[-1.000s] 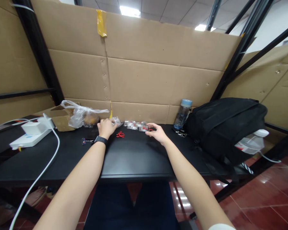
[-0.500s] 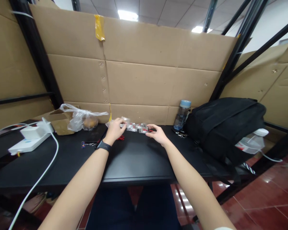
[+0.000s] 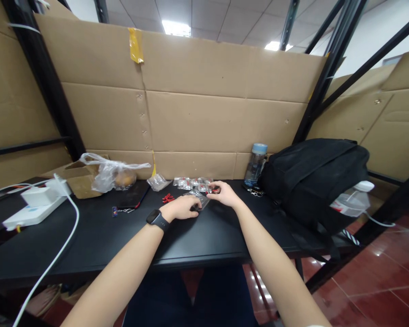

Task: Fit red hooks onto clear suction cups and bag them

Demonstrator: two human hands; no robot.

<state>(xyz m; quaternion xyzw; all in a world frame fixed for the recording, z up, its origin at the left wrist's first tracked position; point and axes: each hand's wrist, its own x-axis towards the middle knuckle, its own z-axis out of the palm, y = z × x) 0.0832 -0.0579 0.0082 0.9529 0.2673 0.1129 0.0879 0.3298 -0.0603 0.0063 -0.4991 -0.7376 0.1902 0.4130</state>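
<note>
My left hand (image 3: pixel 183 207), with a dark watch on its wrist, is low over the black table, fingers curled down onto a clear plastic bag (image 3: pixel 200 198). Part of the bag is hidden behind the fingers. To its right, my right hand (image 3: pixel 225 194) pinches a small red-and-dark piece (image 3: pixel 214 189) between thumb and fingers; its exact kind is too small to make out. Just behind both hands lies a row of small clear packets (image 3: pixel 187 183) with red and silvery contents. Left of my left hand is a little bundle of red cord (image 3: pixel 168 198).
Another clear packet (image 3: pixel 158 182) lies by the cardboard wall (image 3: pixel 191 118). On the left are a knotted plastic bag (image 3: pixel 114 175), a dark flat case (image 3: pixel 131 196) and a white power strip (image 3: pixel 37 211) with cable. A water bottle (image 3: pixel 255 165) and black backpack (image 3: pixel 316 181) stand right.
My left hand has come down and toward me from the back row, and a clear bag now lies at its fingers. The right hand stays near its place, still pinching. The view has shifted slightly.
</note>
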